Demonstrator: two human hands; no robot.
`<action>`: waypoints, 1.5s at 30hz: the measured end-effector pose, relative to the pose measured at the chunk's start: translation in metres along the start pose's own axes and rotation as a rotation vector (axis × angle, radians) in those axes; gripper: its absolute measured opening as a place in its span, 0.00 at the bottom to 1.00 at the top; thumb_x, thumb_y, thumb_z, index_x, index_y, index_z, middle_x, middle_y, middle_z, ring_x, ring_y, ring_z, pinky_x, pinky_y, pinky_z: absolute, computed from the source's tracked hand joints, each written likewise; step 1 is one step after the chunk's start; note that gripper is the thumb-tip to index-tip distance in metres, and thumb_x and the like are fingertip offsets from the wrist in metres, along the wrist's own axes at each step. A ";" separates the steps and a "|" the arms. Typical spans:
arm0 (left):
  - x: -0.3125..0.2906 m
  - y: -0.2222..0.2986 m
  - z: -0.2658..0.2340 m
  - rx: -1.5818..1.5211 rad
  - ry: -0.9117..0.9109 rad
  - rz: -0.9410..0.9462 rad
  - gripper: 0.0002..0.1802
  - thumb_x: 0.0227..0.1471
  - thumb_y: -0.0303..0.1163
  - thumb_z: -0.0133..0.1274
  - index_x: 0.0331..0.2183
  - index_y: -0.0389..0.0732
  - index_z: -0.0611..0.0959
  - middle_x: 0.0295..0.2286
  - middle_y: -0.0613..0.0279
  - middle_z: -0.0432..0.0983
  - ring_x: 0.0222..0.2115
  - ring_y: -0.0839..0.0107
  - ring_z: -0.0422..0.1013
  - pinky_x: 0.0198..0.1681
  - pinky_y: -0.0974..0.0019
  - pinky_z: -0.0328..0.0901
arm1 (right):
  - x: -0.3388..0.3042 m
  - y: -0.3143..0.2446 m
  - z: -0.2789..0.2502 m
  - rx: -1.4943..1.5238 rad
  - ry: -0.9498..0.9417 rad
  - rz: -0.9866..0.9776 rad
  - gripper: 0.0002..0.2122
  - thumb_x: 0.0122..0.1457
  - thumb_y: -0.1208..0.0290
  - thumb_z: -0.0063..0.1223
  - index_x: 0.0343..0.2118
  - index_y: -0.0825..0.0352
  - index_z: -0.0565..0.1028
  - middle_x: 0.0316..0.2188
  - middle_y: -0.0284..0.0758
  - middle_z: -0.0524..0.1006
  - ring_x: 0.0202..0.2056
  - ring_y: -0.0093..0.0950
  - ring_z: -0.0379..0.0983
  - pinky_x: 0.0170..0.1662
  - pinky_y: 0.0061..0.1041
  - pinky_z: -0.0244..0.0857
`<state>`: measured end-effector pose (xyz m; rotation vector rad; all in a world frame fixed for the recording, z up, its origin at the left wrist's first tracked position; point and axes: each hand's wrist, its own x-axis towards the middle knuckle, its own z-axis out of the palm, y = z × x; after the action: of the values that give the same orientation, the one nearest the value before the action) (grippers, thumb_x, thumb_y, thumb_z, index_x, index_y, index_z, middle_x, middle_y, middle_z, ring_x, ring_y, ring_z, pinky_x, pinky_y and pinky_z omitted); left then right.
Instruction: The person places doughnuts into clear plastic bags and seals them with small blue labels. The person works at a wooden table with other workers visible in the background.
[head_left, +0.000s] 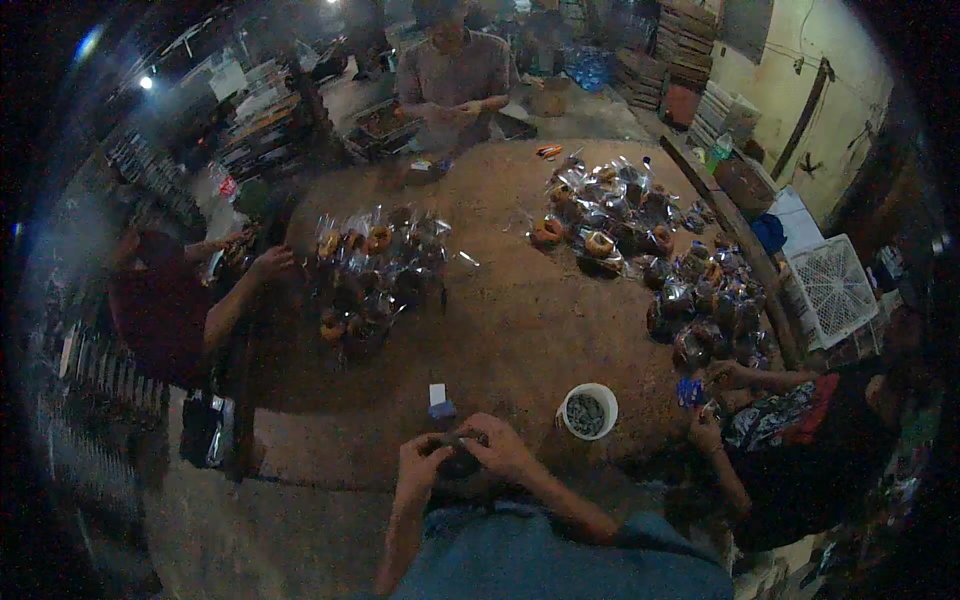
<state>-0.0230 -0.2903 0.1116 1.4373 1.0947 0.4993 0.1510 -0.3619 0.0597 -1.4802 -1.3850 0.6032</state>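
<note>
At the near edge of the table, my left hand (425,462) and my right hand (497,452) meet with fingers closed on a small dark object (460,462). Its kind is too dim to make out, and my fingers cover part of it. Just beyond my hands lie a white card (437,393) and a small blue item (442,410). To the right of my right hand stands a white bucket (566,418) holding small grey pieces.
Piles of brown ring-shaped items in clear plastic lie on the wooden table (500,320), one left (378,240), one right (600,242). A co-worker (160,300) is at the left, another (455,80) across, a third (800,440) at the right. A white crate (832,290) stands beyond the right edge.
</note>
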 end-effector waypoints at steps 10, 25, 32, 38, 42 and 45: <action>0.012 0.029 0.015 -0.045 -0.148 0.061 0.11 0.53 0.26 0.61 0.39 0.32 0.85 0.33 0.60 0.83 0.35 0.72 0.78 0.43 0.66 0.72 | -0.006 -0.039 -0.041 0.005 0.156 0.092 0.10 0.60 0.69 0.58 0.41 0.68 0.79 0.37 0.44 0.82 0.40 0.40 0.80 0.43 0.35 0.73; 0.042 0.002 0.026 0.101 -0.272 0.215 0.14 0.52 0.29 0.63 0.42 0.36 0.85 0.37 0.61 0.83 0.40 0.72 0.77 0.46 0.64 0.72 | -0.027 -0.019 -0.032 -0.039 0.274 0.267 0.10 0.61 0.66 0.60 0.40 0.67 0.81 0.35 0.38 0.81 0.38 0.31 0.77 0.45 0.32 0.70; 0.066 -0.024 -0.013 -0.168 -0.338 0.198 0.14 0.53 0.28 0.62 0.42 0.35 0.85 0.35 0.62 0.83 0.37 0.74 0.77 0.44 0.66 0.72 | 0.018 -0.024 -0.020 0.218 -0.079 0.644 0.14 0.59 0.64 0.63 0.41 0.69 0.80 0.37 0.39 0.82 0.41 0.30 0.77 0.47 0.33 0.70; 0.077 -0.012 -0.050 -0.435 -0.373 -0.057 0.14 0.54 0.28 0.62 0.43 0.34 0.84 0.35 0.63 0.83 0.36 0.73 0.77 0.43 0.67 0.72 | 0.031 -0.021 0.023 0.105 0.094 0.531 0.15 0.58 0.61 0.64 0.41 0.67 0.81 0.39 0.40 0.82 0.43 0.31 0.78 0.47 0.33 0.71; 0.087 -0.003 -0.064 -0.050 -0.331 0.103 0.13 0.55 0.27 0.61 0.42 0.33 0.83 0.35 0.63 0.83 0.36 0.73 0.78 0.42 0.67 0.72 | 0.043 -0.024 0.046 -0.086 0.169 0.609 0.13 0.58 0.64 0.64 0.40 0.67 0.81 0.37 0.39 0.83 0.41 0.30 0.79 0.45 0.31 0.72; 0.089 0.006 -0.064 -0.119 -0.280 0.108 0.13 0.55 0.27 0.61 0.42 0.33 0.83 0.34 0.63 0.83 0.35 0.74 0.77 0.42 0.68 0.72 | 0.048 -0.031 0.048 0.034 0.230 0.499 0.12 0.58 0.65 0.64 0.41 0.67 0.81 0.35 0.37 0.82 0.39 0.30 0.79 0.44 0.29 0.72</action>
<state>-0.0328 -0.1812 0.1043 1.4179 0.7555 0.4168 0.1064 -0.3058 0.0804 -1.8183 -0.8249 0.7308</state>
